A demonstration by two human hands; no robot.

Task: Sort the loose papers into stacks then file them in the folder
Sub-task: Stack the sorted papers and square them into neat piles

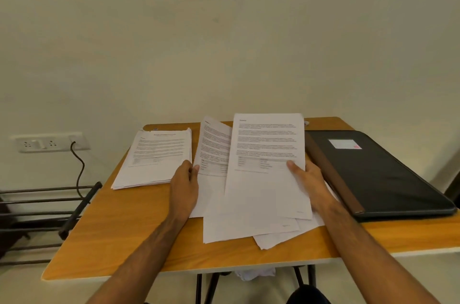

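Sorted white printed pages (153, 158) sit stacked at the wooden desk (119, 224) left; left hand (184, 185) pinches one tilted sheet (215, 147), right hand (310, 180) another (267, 154), over loose papers (249, 228). Closed black folder (378, 172) waits right. Thin grips could let pages slide off.

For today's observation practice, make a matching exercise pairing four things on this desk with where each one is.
Things:
1. folder
2. neat stack
3. right hand
4. left hand

Places:
A. holding the raised sheet
B. table's left side
C. table's right side, closed
D. holding the tilted sheet

Pairs: 1-C, 2-B, 3-A, 4-D
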